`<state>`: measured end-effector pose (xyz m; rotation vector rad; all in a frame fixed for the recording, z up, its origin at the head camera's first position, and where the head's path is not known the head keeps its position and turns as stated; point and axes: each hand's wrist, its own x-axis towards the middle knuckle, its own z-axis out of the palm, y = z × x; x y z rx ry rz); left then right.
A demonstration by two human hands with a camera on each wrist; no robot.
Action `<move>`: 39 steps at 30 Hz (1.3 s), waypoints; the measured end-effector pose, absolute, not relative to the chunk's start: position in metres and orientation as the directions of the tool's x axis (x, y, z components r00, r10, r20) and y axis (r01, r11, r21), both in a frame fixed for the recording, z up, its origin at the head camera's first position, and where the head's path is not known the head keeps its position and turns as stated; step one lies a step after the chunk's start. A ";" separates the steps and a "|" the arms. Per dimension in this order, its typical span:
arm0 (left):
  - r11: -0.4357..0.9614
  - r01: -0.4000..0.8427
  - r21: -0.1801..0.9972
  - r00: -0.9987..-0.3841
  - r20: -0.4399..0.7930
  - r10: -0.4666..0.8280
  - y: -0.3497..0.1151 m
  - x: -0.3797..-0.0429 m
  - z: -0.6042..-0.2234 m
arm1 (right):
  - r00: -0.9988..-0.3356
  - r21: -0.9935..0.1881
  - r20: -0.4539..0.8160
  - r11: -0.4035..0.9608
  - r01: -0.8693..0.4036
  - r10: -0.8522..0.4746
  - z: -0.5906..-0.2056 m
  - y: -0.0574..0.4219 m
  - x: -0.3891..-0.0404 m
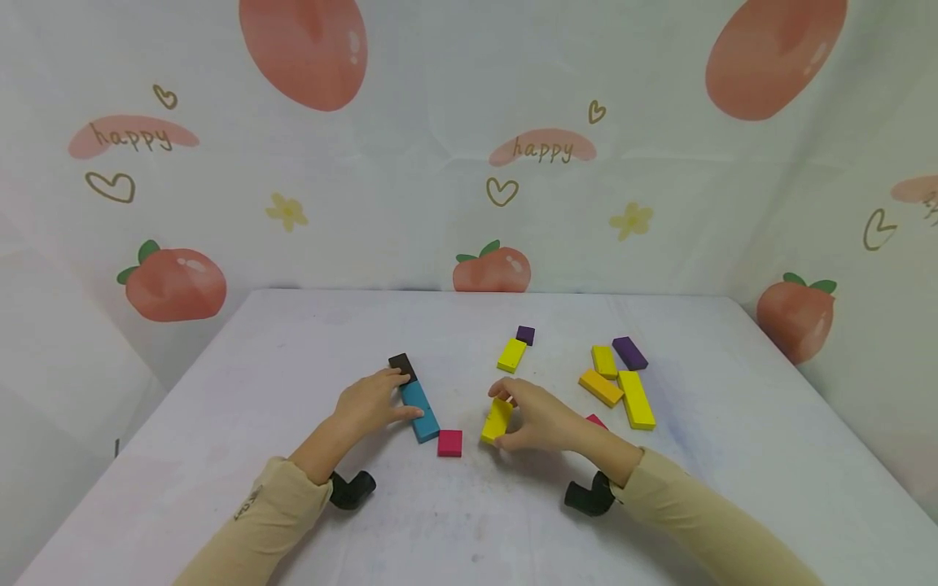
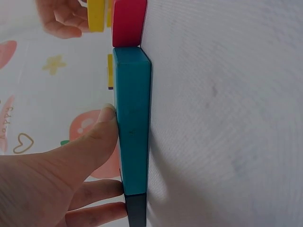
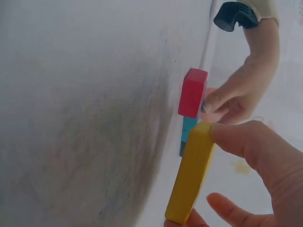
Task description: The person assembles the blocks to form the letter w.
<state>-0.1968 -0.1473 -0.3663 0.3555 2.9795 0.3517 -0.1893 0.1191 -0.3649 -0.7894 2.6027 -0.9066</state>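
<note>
My left hand rests on two blocks laid end to end, a long blue block and a shorter black block. Its thumb touches the blue one, and its fingertips reach the black one. A red square block sits at the blue block's near end. To the right, my right hand pinches a yellow block between thumb and fingers. That yellow block is tilted; whether it touches the table cannot be told. In the head view its right edge is partly behind the hand.
Farther back lie another yellow block and a small purple block. At the right are a purple block, an orange block, a short yellow block, a long yellow block and a partly hidden red block.
</note>
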 end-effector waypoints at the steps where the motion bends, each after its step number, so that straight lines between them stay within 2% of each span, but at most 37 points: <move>1: 0.945 0.219 0.242 -0.965 -0.090 0.246 -0.147 -0.197 -0.367 | -0.816 -0.640 -0.077 0.656 -0.401 -0.573 -0.365 0.118 -0.190; 12: 0.948 0.210 0.241 -0.966 -0.099 0.239 -0.147 -0.197 -0.367 | -0.838 -0.636 -0.090 0.679 -0.367 -0.538 -0.369 0.106 -0.199; 39: 0.951 0.204 0.233 -0.969 -0.087 0.229 -0.147 -0.199 -0.368 | -0.844 -0.604 -0.129 0.716 -0.349 -0.520 -0.375 0.089 -0.210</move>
